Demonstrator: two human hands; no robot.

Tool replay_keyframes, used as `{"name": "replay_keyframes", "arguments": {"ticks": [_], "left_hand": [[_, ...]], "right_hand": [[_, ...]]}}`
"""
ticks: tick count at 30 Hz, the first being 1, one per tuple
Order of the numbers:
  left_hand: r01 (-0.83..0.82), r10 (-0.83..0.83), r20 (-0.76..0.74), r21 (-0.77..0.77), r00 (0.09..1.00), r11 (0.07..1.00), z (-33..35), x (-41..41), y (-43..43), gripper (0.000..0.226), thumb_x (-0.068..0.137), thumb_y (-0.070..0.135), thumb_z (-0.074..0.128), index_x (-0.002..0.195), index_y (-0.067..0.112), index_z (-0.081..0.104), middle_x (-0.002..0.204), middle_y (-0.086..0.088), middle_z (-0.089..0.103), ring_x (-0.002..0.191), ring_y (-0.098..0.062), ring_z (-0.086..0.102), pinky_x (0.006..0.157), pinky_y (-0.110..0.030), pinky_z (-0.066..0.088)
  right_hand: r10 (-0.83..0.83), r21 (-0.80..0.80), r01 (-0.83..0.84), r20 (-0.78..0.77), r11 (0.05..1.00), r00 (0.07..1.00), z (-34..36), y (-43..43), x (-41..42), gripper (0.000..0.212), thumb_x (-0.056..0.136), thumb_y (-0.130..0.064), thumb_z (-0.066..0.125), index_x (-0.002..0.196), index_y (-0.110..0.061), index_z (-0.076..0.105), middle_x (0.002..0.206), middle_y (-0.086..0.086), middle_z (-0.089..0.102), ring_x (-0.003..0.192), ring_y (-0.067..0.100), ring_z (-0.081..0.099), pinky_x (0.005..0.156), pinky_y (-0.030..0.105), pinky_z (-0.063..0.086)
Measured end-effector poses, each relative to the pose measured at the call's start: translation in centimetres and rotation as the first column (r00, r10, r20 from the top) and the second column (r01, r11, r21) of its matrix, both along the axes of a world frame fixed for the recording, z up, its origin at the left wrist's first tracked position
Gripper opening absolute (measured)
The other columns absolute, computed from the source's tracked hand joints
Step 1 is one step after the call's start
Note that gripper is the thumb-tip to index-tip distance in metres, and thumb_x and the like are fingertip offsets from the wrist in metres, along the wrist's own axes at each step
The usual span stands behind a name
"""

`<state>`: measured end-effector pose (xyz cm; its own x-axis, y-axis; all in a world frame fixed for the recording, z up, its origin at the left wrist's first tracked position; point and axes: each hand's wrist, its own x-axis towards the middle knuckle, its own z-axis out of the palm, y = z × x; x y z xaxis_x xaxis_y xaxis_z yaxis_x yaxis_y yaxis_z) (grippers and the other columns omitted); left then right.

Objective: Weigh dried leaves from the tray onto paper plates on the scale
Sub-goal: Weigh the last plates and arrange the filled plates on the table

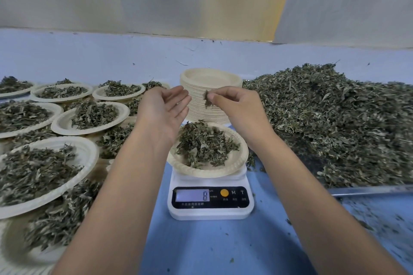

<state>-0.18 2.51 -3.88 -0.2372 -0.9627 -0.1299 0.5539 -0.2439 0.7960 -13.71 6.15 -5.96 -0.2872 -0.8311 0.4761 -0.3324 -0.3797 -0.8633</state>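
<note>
Dried grey-green leaves (205,143) fill the round cream paper plate (223,171) on the white digital scale (211,210) nearest you, which reads 8. Just above it, your left hand (163,109) lies open, palm up, and your right hand (237,107) pinches a small leaf clump (207,99). Beyond them stands a tall stack of empty paper plates (211,78), and beside it on the right is the heaped metal tray (368,190).

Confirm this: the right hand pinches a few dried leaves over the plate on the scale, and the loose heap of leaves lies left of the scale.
Not quite. The head view shows the loose heap of leaves right of the scale, not left. The rest holds: the right hand pinches a few dried leaves over the paper plate on the scale.
</note>
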Motion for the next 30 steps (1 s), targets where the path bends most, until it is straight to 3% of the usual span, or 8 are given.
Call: {"name": "replay_keyframes", "arguments": {"ticks": [4, 17, 21, 25, 28, 30], "left_hand": [[0.008, -0.008, -0.003, 0.002, 1.000, 1.000, 0.0, 0.0, 0.0, 0.030, 0.096, 0.009, 0.032, 0.096, 0.002, 0.060, 0.112, -0.013, 0.063, 0.108, -0.023, 0.060, 0.101, -0.032, 0.043], [0.022, -0.022, 0.017, -0.015, 1.000, 1.000, 0.0, -0.2, 0.3, 0.029, 0.095, 0.009, 0.033, 0.094, 0.004, 0.061, 0.100, -0.011, 0.066, 0.105, -0.022, 0.062, 0.096, -0.031, 0.045], [0.066, -0.040, 0.193, -0.133, 0.980, 0.989, 0.0, -0.6, 0.5, 0.027, 0.096, 0.014, 0.036, 0.094, 0.010, 0.062, 0.101, -0.005, 0.069, 0.110, -0.019, 0.060, 0.099, -0.029, 0.042], [0.146, -0.028, 0.431, -0.243, 0.902, 0.959, -0.2, -1.1, 0.7, 0.029, 0.096, 0.022, 0.038, 0.104, 0.015, 0.065, 0.102, 0.004, 0.072, 0.112, -0.011, 0.053, 0.095, -0.030, 0.033], [0.189, -0.051, 0.448, -0.270, 0.893, 0.944, -0.2, -1.2, 0.8, 0.030, 0.096, 0.022, 0.037, 0.100, 0.015, 0.066, 0.100, 0.004, 0.073, 0.105, -0.008, 0.058, 0.087, -0.024, 0.037], [0.200, -0.066, 0.436, -0.269, 0.898, 0.942, -0.1, -1.1, 0.8, 0.029, 0.096, 0.021, 0.037, 0.097, 0.016, 0.065, 0.103, 0.003, 0.072, 0.105, -0.009, 0.061, 0.091, -0.026, 0.040]], "right_hand": [[-0.003, 0.010, 0.003, -0.026, 1.000, 1.000, -0.1, 0.0, -0.1, 0.010, 0.087, -0.018, 0.067, 0.084, -0.023, 0.074, 0.087, -0.013, 0.073, 0.088, -0.002, 0.065, 0.076, 0.005, 0.046], [-0.044, 0.037, 0.044, -0.020, 0.998, 0.999, -0.5, -0.4, -0.3, 0.014, 0.086, -0.016, 0.068, 0.077, -0.027, 0.072, 0.073, -0.016, 0.069, 0.073, -0.005, 0.061, 0.076, 0.016, 0.047], [-0.125, 0.049, 0.123, 0.031, 0.991, 0.992, -0.7, -0.5, -0.4, 0.011, 0.086, -0.015, 0.065, 0.081, -0.022, 0.071, 0.077, -0.016, 0.067, 0.075, -0.003, 0.059, 0.081, 0.022, 0.048], [-0.146, 0.083, 0.139, 0.094, 0.987, 0.985, -0.6, -0.3, -1.0, 0.016, 0.088, -0.012, 0.061, 0.077, -0.021, 0.069, 0.081, -0.006, 0.069, 0.078, 0.005, 0.059, 0.087, 0.031, 0.049], [-0.158, 0.081, 0.150, 0.111, 0.985, 0.981, -0.6, -0.3, -1.4, 0.017, 0.088, -0.010, 0.060, 0.077, -0.019, 0.070, 0.081, -0.003, 0.068, 0.078, 0.006, 0.059, 0.083, 0.028, 0.048], [-0.171, 0.082, 0.162, 0.118, 0.983, 0.978, -0.8, -0.4, -1.4, 0.018, 0.088, -0.010, 0.060, 0.076, -0.020, 0.069, 0.078, -0.007, 0.067, 0.077, 0.004, 0.058, 0.082, 0.027, 0.047]]}}
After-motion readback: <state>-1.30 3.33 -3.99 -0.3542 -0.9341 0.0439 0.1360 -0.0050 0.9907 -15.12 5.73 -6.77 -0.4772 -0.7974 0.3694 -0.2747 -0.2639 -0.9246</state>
